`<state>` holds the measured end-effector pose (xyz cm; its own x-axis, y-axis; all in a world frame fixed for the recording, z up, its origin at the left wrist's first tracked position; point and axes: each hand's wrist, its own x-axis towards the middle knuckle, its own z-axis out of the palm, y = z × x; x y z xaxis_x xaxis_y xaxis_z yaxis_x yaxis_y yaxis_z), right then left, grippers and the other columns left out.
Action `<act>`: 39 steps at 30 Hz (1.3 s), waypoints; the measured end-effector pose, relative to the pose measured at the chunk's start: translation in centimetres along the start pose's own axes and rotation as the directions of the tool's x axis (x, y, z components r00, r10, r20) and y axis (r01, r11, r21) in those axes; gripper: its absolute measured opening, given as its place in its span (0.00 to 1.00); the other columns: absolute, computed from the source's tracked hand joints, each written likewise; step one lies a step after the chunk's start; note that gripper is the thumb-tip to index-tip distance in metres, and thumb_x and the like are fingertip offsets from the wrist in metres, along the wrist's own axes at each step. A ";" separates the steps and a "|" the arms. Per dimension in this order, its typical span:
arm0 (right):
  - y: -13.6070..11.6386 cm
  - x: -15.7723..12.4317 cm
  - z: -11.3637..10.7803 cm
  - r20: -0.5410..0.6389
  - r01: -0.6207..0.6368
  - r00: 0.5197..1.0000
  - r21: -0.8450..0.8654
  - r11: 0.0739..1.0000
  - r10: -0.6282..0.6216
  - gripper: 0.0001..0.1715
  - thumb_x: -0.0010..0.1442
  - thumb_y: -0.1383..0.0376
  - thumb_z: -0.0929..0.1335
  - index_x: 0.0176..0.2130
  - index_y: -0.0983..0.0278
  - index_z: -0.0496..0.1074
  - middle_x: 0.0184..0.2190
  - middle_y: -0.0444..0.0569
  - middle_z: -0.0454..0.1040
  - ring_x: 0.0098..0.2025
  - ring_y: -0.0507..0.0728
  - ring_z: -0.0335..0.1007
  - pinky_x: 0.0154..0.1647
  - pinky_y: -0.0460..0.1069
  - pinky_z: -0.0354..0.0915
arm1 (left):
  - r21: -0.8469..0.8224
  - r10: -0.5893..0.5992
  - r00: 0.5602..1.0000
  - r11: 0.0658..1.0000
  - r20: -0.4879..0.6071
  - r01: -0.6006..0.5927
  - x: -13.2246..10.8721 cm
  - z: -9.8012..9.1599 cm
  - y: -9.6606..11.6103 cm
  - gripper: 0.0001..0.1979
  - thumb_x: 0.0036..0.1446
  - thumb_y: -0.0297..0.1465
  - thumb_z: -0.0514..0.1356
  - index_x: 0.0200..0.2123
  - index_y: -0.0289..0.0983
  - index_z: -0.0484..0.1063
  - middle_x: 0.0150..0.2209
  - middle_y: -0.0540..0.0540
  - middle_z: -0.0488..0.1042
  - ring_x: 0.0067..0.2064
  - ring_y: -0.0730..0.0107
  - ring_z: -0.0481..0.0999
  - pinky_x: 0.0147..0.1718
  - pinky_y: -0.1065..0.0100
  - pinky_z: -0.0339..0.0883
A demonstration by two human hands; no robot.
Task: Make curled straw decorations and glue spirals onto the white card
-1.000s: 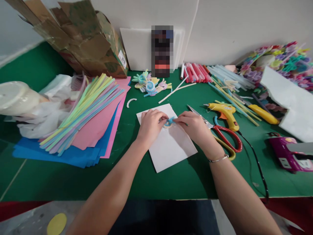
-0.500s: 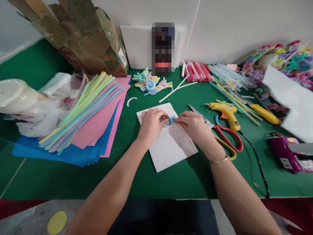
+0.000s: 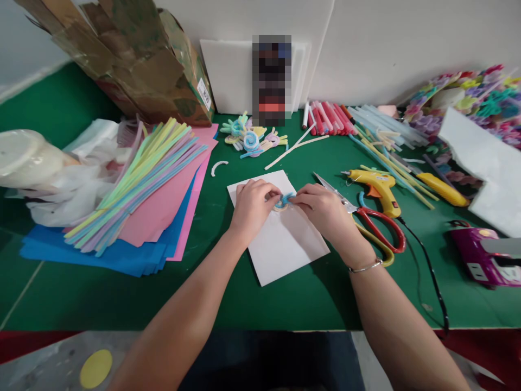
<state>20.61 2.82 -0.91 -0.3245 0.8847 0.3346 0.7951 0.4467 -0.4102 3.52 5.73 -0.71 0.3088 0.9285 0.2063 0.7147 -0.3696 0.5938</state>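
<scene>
A small coil of blue and cream pipe cleaner [image 3: 281,206] is pinched between my two hands over a white board [image 3: 280,250]. My left hand [image 3: 257,203] closes thumb and fingers on its left side. On the other side, my right hand [image 3: 319,203] is pinching the blue end. The fingertips partly hide the coil. Scissors [image 3: 376,222] with red and yellow handles lie open just beyond my right hand, beside a yellow hot glue gun [image 3: 378,187].
Pastel pipe cleaners [image 3: 138,187] lie on coloured sheets [image 3: 109,255] at left. Finished pipe cleaner shapes [image 3: 251,140] sit behind the board. Red markers [image 3: 328,118], a yellow cutter [image 3: 442,189] and a purple tool [image 3: 482,258] are at right. A cardboard box [image 3: 163,70] stands at back left.
Almost nothing differs. The blue part of the coil has shifted slightly between my fingertips, while both hands stay in place.
</scene>
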 end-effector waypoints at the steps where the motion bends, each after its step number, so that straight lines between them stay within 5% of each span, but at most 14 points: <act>1: 0.0 0.0 0.0 -0.005 -0.007 1.000 0.009 1.000 0.007 0.14 0.60 0.73 0.64 0.34 0.61 0.78 0.30 0.50 0.74 0.34 0.56 0.69 0.32 0.50 0.65 | -0.009 -0.005 1.000 1.000 -0.001 0.005 0.0 0.0 -0.1 0.03 0.54 0.26 0.62 0.30 0.39 0.74 0.32 0.50 0.77 0.38 0.66 0.73 0.40 0.62 0.59; 12: -0.1 0.6 0.8 -0.130 -0.137 0.977 0.210 0.968 0.167 0.09 0.58 0.65 0.68 0.26 0.64 0.75 0.27 0.48 0.72 0.28 0.53 0.67 0.29 0.48 0.63 | -0.069 -0.036 0.999 0.997 0.009 0.037 0.1 -0.1 0.0 0.04 0.52 0.23 0.62 0.29 0.38 0.74 0.30 0.50 0.77 0.36 0.67 0.73 0.39 0.65 0.61; 39: 0.2 1.2 0.9 0.010 -0.343 0.933 0.317 0.884 0.359 0.05 0.50 0.64 0.72 0.25 0.62 0.74 0.24 0.44 0.70 0.24 0.50 0.62 0.25 0.48 0.59 | -0.070 -0.056 0.997 0.996 0.054 0.060 0.0 -0.4 0.3 0.06 0.50 0.22 0.62 0.29 0.38 0.73 0.31 0.51 0.77 0.37 0.67 0.73 0.41 0.63 0.60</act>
<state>19.88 4.09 -1.35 -0.0225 0.9874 0.1569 0.6520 0.1335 -0.7464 3.43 5.65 -0.20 0.3013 0.9446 0.1306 0.6863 -0.3099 0.6580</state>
